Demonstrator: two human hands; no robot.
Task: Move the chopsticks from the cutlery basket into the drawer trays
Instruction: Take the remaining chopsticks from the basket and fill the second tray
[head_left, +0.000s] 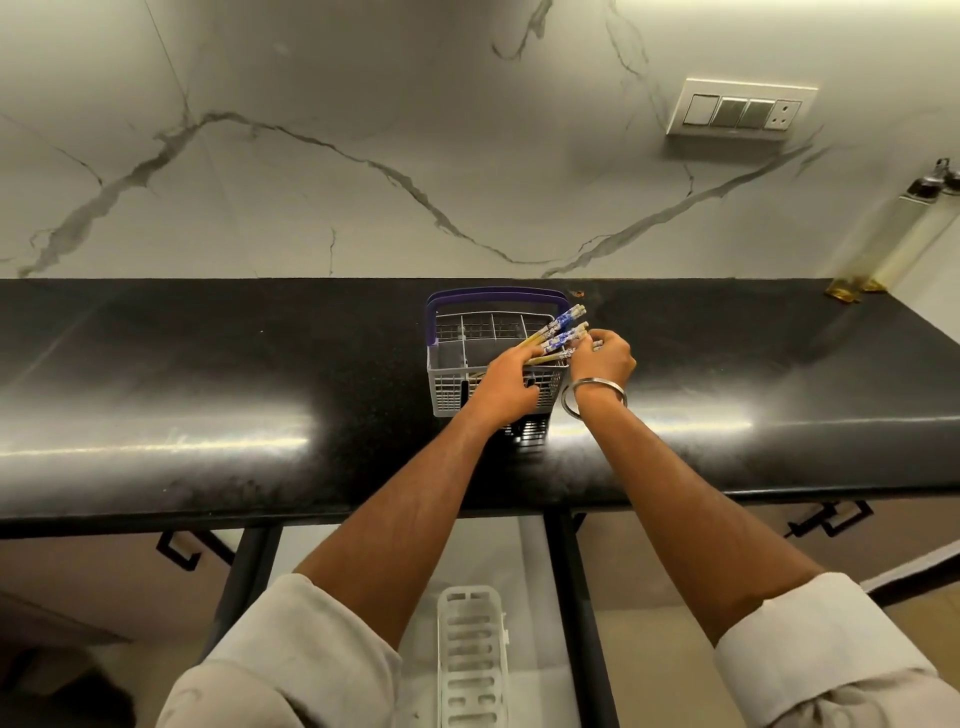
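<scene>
A grey cutlery basket with a purple handle stands on the black countertop. Several chopsticks with blue-and-white patterned ends stick out of its right side, leaning to the right. My left hand reaches over the basket's front and grips the chopsticks at their yellow shafts. My right hand, a metal bangle on its wrist, pinches the patterned ends of the lower chopsticks. Below the counter an open drawer holds a white slotted tray, seen between my forearms.
Marble wall behind the counter carries a switch plate. Two tall oil bottles stand at the far right of the counter. Black cabinet handles show under the counter's front edge on both sides.
</scene>
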